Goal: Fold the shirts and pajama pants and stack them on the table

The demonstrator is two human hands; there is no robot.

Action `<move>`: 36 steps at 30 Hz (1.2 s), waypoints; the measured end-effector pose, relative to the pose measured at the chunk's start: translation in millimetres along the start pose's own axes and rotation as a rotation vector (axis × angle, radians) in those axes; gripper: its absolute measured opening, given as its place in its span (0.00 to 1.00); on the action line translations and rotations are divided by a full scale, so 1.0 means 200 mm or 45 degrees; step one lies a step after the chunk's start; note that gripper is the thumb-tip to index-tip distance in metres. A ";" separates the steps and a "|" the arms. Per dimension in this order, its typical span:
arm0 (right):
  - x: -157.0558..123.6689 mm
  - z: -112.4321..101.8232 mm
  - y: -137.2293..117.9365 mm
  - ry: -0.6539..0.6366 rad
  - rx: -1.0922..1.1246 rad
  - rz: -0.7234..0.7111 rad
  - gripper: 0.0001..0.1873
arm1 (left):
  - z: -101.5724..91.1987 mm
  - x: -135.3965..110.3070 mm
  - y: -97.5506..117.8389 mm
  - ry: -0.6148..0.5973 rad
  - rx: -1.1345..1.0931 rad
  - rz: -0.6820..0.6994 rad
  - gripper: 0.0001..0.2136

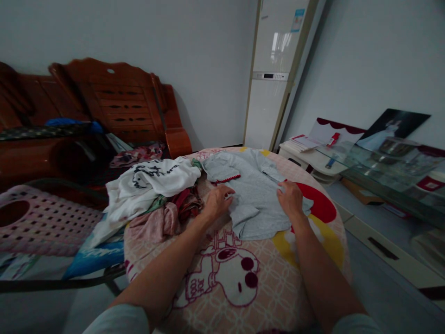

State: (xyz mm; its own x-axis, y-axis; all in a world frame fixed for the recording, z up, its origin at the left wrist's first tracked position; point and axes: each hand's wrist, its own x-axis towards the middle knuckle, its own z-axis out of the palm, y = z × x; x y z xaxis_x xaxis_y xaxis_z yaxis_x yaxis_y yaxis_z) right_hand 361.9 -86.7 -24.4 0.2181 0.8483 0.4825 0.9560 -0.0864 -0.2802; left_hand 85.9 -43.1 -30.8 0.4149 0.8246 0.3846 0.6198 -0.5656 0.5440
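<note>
A light grey T-shirt [255, 185] with red stitched trim on its sleeve lies spread on a round table [278, 287], its lower part wrinkled. At the shirt's left side, my left hand [218, 200] has its fingers curled and pinches the fabric. Opposite it, my right hand [291, 199] grips the right edge between thumb and fingers. Just left of my left hand is a heap of clothes, with a white garment with black lettering [156, 178] on top. Pink fabric [156, 225] and dark red fabric [187, 204] show beneath it.
A patterned pink cloth covers the table. To the left stand a pink woven chair [48, 218] and a carved wooden sofa [118, 102]. A tall white air conditioner [269, 102] is in the corner. On the right, a glass shelf [382, 167] sits over a white cabinet [375, 246].
</note>
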 end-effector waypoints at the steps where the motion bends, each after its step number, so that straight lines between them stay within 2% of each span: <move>1: 0.00 0.01 -0.03 -0.061 0.071 -0.023 0.14 | -0.01 -0.01 0.05 -0.076 -0.097 0.078 0.10; 3: -0.02 0.04 -0.07 -0.185 0.145 -0.036 0.12 | -0.01 -0.04 0.14 -0.342 -0.303 0.255 0.10; 5: -0.02 0.06 -0.06 -0.219 0.147 -0.028 0.12 | 0.01 -0.08 0.23 -0.650 -0.421 0.424 0.10; 6: -0.02 0.06 -0.05 -0.205 0.148 -0.007 0.12 | 0.02 -0.11 0.27 -0.753 -0.411 0.495 0.10; 8: -0.01 0.07 0.00 -0.154 0.177 0.077 0.13 | 0.06 -0.15 0.32 -0.824 -0.267 0.606 0.12; 10: 0.00 0.06 0.04 -0.110 0.215 0.172 0.13 | 0.11 -0.18 0.35 -0.782 -0.054 0.668 0.17; 13: 0.02 0.04 0.11 -0.055 0.201 0.274 0.14 | 0.18 -0.19 0.36 -0.737 0.188 0.665 0.10; 16: 0.03 -0.02 0.22 -0.050 0.127 0.313 0.19 | 0.22 -0.18 0.33 -0.668 0.203 0.612 0.07; 18: 0.03 -0.06 0.32 -0.127 0.056 0.342 0.20 | 0.23 -0.16 0.30 -0.579 0.086 0.538 0.07; 21: 0.02 -0.12 0.46 -0.391 -0.015 0.380 0.08 | 0.22 -0.11 0.25 -0.445 -0.093 0.329 0.08; 23: 0.00 -0.12 0.50 -0.494 0.048 0.332 0.12 | 0.21 -0.08 0.22 -0.384 -0.155 0.203 0.09; 24: 0.00 -0.11 0.49 -0.490 0.118 0.308 0.14 | 0.20 -0.07 0.21 -0.362 -0.170 0.164 0.09; 26: -0.01 -0.08 0.46 -0.381 0.315 0.317 0.14 | 0.20 -0.06 0.19 -0.376 -0.178 0.151 0.09; 29: 0.00 -0.03 0.38 -0.190 0.685 0.466 0.10 | 0.20 -0.07 0.16 -0.504 -0.163 0.282 0.08; 31: 0.00 -0.02 0.33 -0.145 0.979 0.559 0.11 | 0.19 -0.08 0.15 -0.554 -0.161 0.373 0.11; 33: -0.01 -0.04 0.31 -0.211 1.288 0.569 0.13 | 0.18 -0.08 0.15 -0.558 -0.202 0.376 0.10; 36: -0.02 -0.08 0.28 -0.441 1.601 0.443 0.19 | 0.15 -0.07 0.14 -0.479 -0.347 0.223 0.09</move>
State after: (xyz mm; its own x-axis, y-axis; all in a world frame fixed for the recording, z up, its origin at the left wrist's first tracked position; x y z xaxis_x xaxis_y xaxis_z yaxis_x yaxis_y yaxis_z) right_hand 417.8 -103.5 -29.1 0.1718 0.9838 0.0515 -0.0050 0.0532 -0.9986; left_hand 117.6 -69.9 -43.0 0.7401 0.6359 0.2190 0.3436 -0.6375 0.6896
